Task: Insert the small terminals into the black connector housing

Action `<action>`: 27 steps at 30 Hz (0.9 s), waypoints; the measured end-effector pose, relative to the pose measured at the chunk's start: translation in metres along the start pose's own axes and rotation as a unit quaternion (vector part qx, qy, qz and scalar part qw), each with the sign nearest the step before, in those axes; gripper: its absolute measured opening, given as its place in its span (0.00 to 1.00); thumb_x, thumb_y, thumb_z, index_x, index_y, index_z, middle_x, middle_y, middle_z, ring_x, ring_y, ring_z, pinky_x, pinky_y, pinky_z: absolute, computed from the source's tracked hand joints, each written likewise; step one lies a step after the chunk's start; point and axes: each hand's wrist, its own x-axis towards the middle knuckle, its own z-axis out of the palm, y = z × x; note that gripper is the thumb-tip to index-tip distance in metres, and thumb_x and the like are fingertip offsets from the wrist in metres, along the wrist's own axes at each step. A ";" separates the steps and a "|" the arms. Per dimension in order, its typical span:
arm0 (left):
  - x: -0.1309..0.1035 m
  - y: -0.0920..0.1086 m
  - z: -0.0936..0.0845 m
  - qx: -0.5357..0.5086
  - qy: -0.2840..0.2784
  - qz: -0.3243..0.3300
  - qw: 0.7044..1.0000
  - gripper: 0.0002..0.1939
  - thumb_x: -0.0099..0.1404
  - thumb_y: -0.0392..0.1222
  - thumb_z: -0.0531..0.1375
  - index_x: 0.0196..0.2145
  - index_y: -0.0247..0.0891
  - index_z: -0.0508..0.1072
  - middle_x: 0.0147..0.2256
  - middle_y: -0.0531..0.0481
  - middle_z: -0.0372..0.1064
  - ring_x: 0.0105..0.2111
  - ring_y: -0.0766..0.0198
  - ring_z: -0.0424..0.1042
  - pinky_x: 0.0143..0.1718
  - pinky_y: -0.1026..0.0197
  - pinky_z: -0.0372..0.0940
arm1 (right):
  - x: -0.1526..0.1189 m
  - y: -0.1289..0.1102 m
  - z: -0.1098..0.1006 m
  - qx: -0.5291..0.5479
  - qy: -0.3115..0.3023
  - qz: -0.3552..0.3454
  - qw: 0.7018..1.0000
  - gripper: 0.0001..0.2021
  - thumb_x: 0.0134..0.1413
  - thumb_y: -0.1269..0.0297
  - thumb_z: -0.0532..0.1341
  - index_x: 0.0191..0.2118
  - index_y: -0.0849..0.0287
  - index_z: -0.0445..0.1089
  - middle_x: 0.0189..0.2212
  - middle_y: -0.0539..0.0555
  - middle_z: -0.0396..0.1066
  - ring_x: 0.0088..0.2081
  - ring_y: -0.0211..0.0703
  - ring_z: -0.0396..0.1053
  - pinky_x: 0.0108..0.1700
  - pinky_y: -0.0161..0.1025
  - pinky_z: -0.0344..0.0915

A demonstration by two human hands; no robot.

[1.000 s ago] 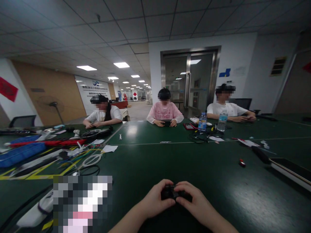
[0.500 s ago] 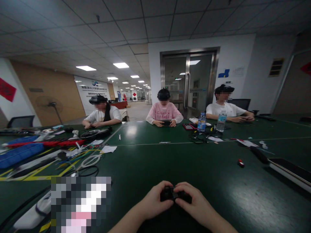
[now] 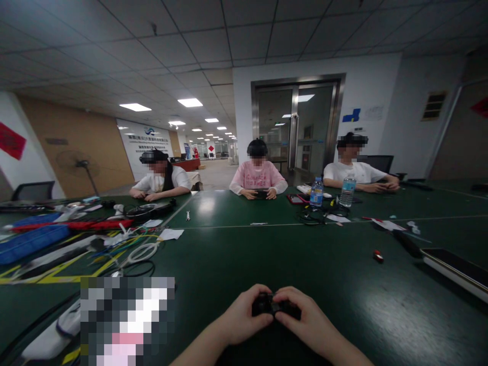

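Both hands meet low in the middle of the head view, close over the dark green table (image 3: 229,269). Between them is a small black object (image 3: 275,306), its exact kind hidden by my fingers. My left hand (image 3: 246,314) is closed round its left end, thumb below and index finger on top. The other end sits in my right hand (image 3: 303,316), gripped the same way with fingers curled over it. Fingertips of both hands nearly touch at the object's middle.
Cables (image 3: 143,252), a white power strip (image 3: 51,330) and blue trays (image 3: 34,243) lie to the left. At right are a phone-like slab (image 3: 457,267) and a small red item (image 3: 377,256). Two bottles (image 3: 316,193) stand farther back. Three people sit across the table.
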 end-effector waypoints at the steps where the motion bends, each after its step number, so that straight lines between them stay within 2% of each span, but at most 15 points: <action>1: 0.000 0.000 0.000 0.002 0.001 -0.002 1.000 0.21 0.57 0.35 0.60 0.49 0.39 0.63 0.43 0.49 0.66 0.42 0.59 0.67 0.44 0.58 0.62 | 0.000 0.000 0.000 0.000 0.000 -0.001 1.000 0.10 0.48 0.69 0.61 0.39 0.53 0.71 0.41 0.52 0.70 0.44 0.44 0.68 0.47 0.41 0.65; 18: 0.000 -0.003 0.001 -0.033 0.006 0.002 0.999 0.21 0.57 0.35 0.61 0.49 0.39 0.64 0.43 0.48 0.67 0.43 0.58 0.67 0.44 0.57 0.62 | -0.002 -0.004 -0.001 0.006 -0.012 0.001 1.000 0.11 0.49 0.69 0.61 0.40 0.52 0.70 0.44 0.52 0.69 0.46 0.45 0.68 0.48 0.41 0.64; 27: 0.001 -0.004 0.001 -0.031 0.009 0.010 0.999 0.21 0.56 0.36 0.61 0.48 0.38 0.64 0.43 0.48 0.67 0.43 0.57 0.67 0.44 0.56 0.62 | -0.002 -0.004 -0.001 0.000 0.001 -0.005 1.000 0.12 0.48 0.69 0.61 0.41 0.53 0.70 0.43 0.52 0.70 0.45 0.46 0.68 0.47 0.40 0.64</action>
